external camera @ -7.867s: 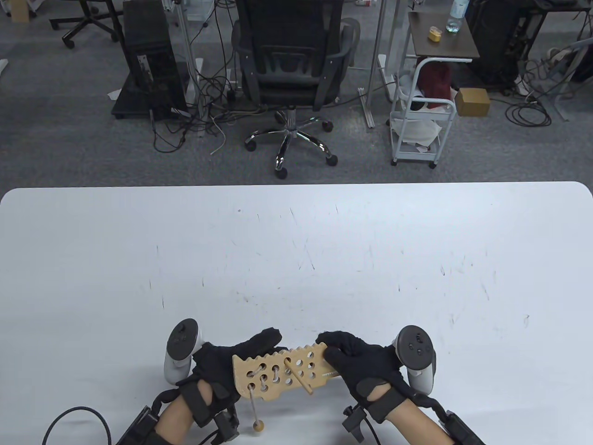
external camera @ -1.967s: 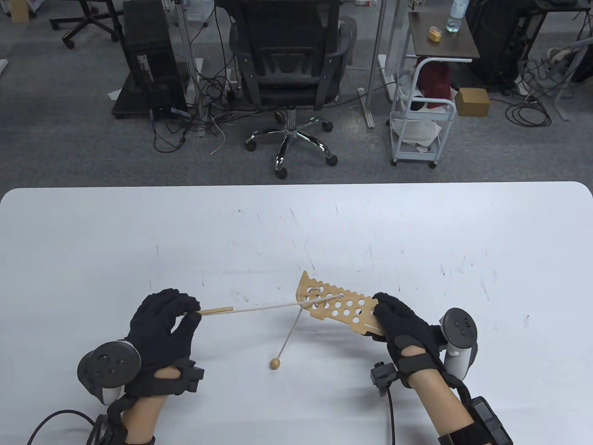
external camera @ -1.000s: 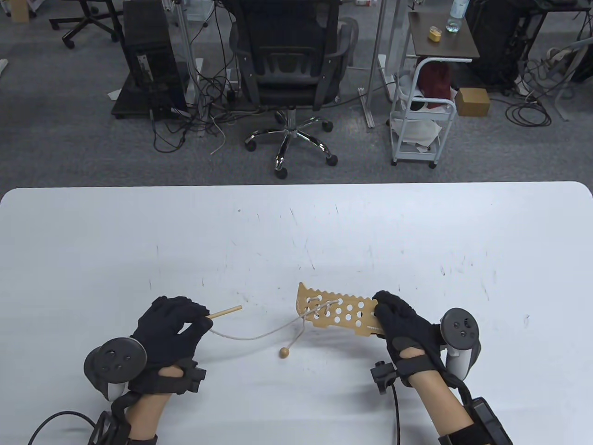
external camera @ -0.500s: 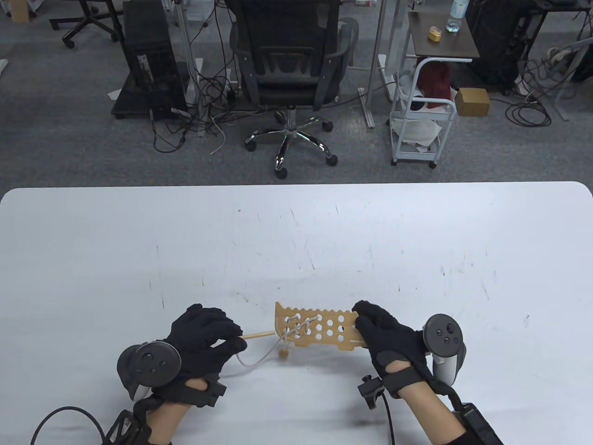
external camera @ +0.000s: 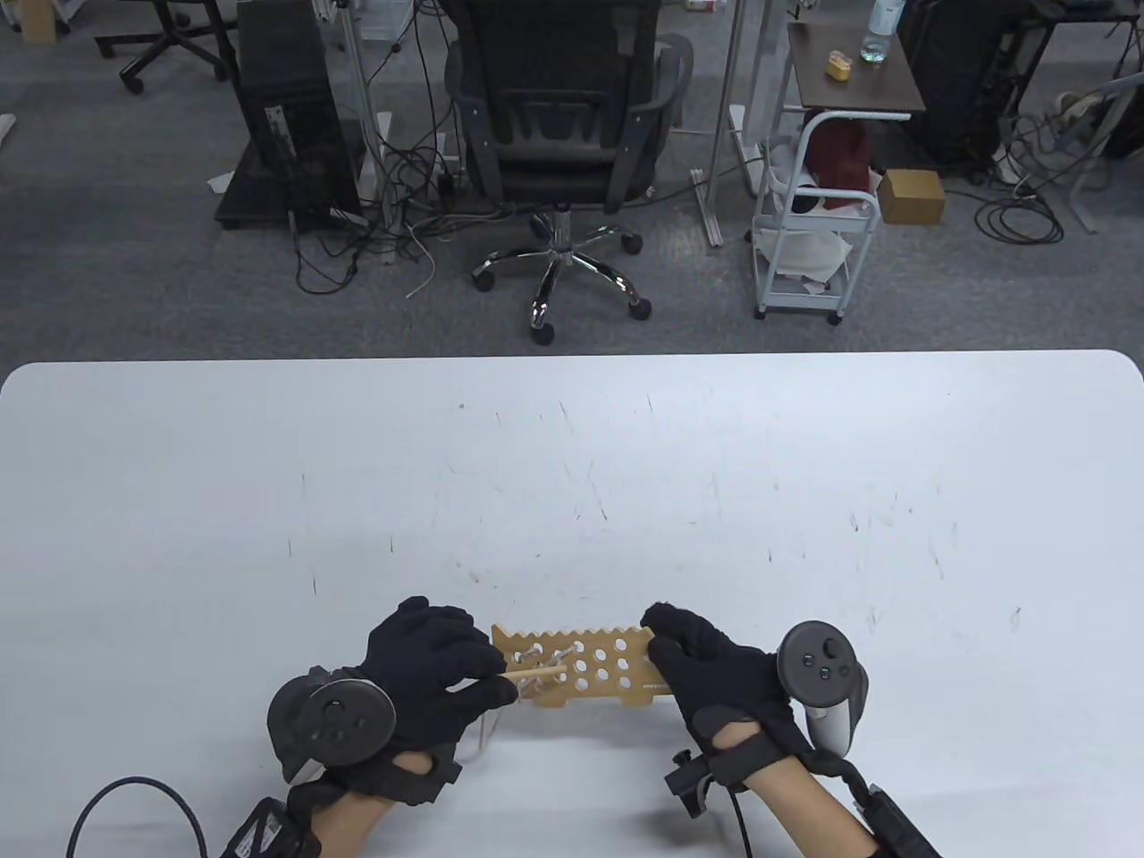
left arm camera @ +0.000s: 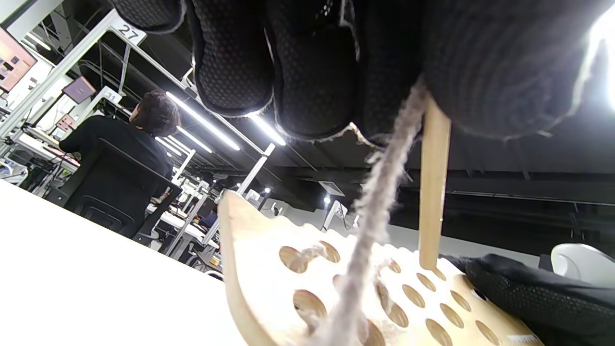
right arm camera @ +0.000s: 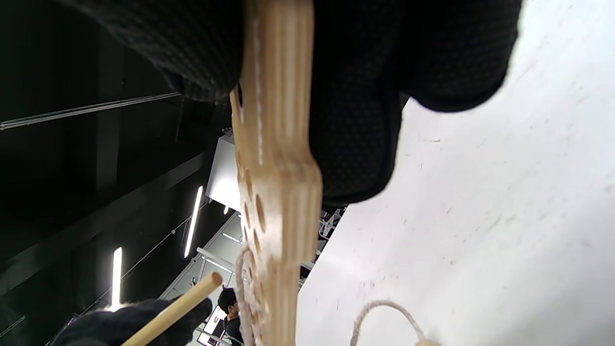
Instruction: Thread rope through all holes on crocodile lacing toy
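Where readable, sign (left arm camera: 129,32) "27"

The table view looks down from high up, facing the table's (external camera: 572,465) far edge. Both wrist views sit low and very close, looking up. All three show the crocodile board (external camera: 590,666) (left arm camera: 269,269) (right arm camera: 281,192) near the table's front edge.

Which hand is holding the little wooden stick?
The left hand pinches the wooden stick, its tip over the crocodile board. The right hand only grips the board's other end.
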### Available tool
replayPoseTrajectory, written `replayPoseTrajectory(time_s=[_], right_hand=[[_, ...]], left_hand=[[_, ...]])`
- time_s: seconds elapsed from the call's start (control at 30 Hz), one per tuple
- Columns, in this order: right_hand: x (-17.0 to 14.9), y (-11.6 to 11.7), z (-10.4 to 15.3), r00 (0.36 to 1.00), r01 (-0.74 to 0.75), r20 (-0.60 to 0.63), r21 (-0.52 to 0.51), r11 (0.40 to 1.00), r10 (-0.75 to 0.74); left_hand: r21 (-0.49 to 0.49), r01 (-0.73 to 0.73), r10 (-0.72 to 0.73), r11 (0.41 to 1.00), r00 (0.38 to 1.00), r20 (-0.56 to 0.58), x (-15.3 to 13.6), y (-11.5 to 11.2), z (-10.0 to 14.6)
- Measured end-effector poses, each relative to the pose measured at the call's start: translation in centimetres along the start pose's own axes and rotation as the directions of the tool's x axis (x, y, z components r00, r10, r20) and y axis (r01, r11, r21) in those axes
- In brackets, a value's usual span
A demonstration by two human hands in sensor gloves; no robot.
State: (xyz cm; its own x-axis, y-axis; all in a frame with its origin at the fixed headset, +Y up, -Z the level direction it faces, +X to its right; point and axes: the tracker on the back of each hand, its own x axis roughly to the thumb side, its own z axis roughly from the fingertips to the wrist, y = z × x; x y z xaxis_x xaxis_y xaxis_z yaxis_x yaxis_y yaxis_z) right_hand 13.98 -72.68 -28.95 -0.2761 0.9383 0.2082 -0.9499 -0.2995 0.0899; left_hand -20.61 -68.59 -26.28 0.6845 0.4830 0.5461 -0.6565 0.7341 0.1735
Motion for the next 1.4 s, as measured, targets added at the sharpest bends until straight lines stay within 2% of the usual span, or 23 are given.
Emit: replayPoseTrajectory(time_s=[0.27, 0.53, 0.8, 1.2, 1.4], right_hand=[[0.3, 0.6, 0.3, 1.0, -0.002, 0.019, 0.014, 1.0, 0.002], [0.1, 0.8, 0.4, 1.0, 0.005, 0.005, 0.024, 1.0, -0.005], [-0.1, 1.1, 0.4, 0.997, 0.073, -0.028, 0.064, 0.995, -0.072], [0.7, 2.1, 0.6, 0.994, 0.081, 0.058, 0.17, 0.982, -0.092], [1.0, 2.5, 0.6, 0.991, 0.073, 0.091, 0.204, 0.976, -0.093]], left_hand=[[-0.029, 0.063, -0.062, 0.998, 0.998, 0.016, 0.6, -0.7, -0.1], [-0.054, -0.028, 0.028, 0.998, 1.0, -0.004, 0.1, -1.1, -0.1], [-0.066, -0.025, 0.024, 0.998, 1.0, -0.015, 0.0, -1.4, -0.2], [-0.146, -0.067, 0.052, 0.987, 0.993, -0.105, -0.8, -2.5, -0.4], [-0.145, -0.071, 0.055, 0.987, 0.992, -0.115, -0.9, -2.6, -0.4]])
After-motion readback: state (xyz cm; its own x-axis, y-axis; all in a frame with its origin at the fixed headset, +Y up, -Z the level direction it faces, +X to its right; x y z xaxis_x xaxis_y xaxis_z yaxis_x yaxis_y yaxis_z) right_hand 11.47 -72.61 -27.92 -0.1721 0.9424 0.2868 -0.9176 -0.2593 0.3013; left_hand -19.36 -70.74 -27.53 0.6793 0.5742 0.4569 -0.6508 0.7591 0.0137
